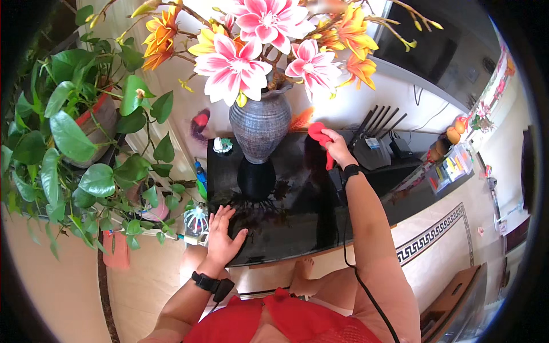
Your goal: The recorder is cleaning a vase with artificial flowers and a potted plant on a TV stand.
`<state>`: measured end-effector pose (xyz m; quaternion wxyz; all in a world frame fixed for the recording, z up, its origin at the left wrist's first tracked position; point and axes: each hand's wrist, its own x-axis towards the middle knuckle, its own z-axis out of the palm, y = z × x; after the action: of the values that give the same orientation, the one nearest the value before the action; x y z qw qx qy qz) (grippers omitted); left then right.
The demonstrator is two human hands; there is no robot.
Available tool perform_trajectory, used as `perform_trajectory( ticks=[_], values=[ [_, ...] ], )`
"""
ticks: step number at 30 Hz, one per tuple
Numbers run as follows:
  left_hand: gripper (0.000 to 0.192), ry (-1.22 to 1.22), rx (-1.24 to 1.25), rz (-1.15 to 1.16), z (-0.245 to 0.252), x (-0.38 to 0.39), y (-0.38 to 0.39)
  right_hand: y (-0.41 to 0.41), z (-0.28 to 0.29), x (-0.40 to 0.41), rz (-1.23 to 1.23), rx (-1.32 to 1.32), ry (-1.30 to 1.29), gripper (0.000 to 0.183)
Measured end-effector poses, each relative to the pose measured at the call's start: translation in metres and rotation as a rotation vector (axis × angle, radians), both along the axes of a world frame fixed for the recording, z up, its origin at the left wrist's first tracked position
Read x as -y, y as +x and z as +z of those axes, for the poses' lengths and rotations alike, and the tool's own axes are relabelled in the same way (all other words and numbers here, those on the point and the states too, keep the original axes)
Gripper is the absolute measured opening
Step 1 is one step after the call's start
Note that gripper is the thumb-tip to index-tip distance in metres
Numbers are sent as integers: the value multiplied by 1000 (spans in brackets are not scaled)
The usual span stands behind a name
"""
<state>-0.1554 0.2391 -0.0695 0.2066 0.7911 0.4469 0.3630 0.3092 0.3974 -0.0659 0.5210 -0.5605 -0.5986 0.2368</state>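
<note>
A red cloth is in my right hand, above the back of a glossy black tabletop, just right of a grey ribbed vase. Pink-and-white and orange artificial flowers fill the vase. My left hand rests with spread fingers on the tabletop's front left edge and holds nothing. A small white and green ornament stands at the back left corner. Both wrists wear black bands, and a black cable runs along my right arm.
A black router with upright antennas and clear boxes of small items sit to the right. Leafy potted plants crowd the left side. Beside the table's left edge are a blue bottle and a white caged object. A large dark screen stands behind.
</note>
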Motion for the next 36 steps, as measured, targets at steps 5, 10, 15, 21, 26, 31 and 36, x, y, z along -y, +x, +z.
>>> perform_trajectory(
  ticks=[5,10,15,21,26,31,36],
  values=[
    [55,-47,-9,-16,6,-1,-2,-24,-4,-35,-302,540,-566,72],
    [51,-42,3,-17,4,-3,2,-65,-20,-65,23,890,-365,63],
    [49,-3,-27,-17,3,-3,6,-84,-41,-33,183,892,-150,60],
    [45,-12,10,-15,0,-2,2,-147,-38,76,340,746,274,53],
    [44,-53,38,8,-10,-3,-4,-219,-16,171,554,580,247,51],
    [44,3,-14,-1,-12,0,0,-186,12,187,583,337,70,53],
    [40,-2,22,8,-11,2,-1,-98,54,148,227,-73,-163,43]
  ],
)
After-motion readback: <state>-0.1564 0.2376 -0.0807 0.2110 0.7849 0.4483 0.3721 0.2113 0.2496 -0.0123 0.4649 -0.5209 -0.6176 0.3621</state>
